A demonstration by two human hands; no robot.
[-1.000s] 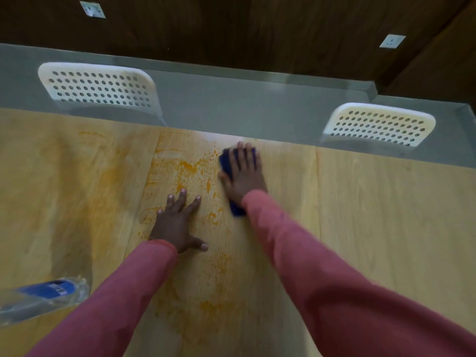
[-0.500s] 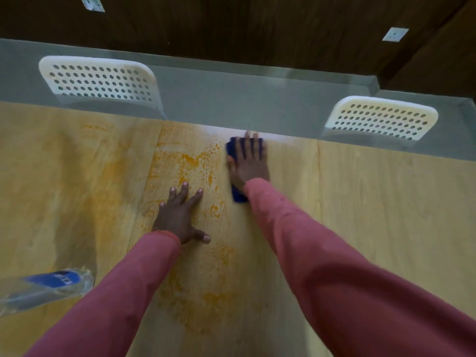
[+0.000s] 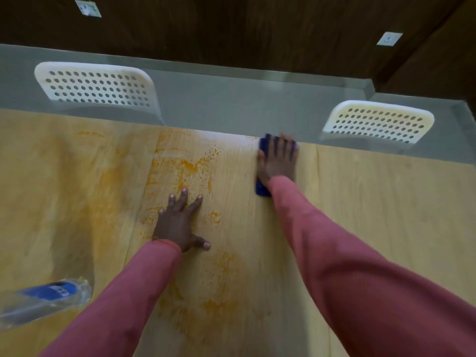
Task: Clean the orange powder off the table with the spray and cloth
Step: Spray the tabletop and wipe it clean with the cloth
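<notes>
The right hand presses flat on the blue cloth at the table's far edge. The left hand rests spread, bracing. The orange powder lies left of the cloth, stretching toward the near edge; the spray bottle lies at the near-left.

- The table was pale yellow wood grain, running in long streaks.
- The orange powder lay in blotchy, speckled orange smears, faded to a hazy wash further left.
- The cloth was deep blue.
- Both sleeves were dusty pinkish red, plain.
- The spray bottle was clear, with a blue label bearing a small white patch.
- The two chair backs were white to cream, dotted with rows of round holes.
- The floor was plain grey.
- The wall was dark brown wood, with two white sockets.
</notes>
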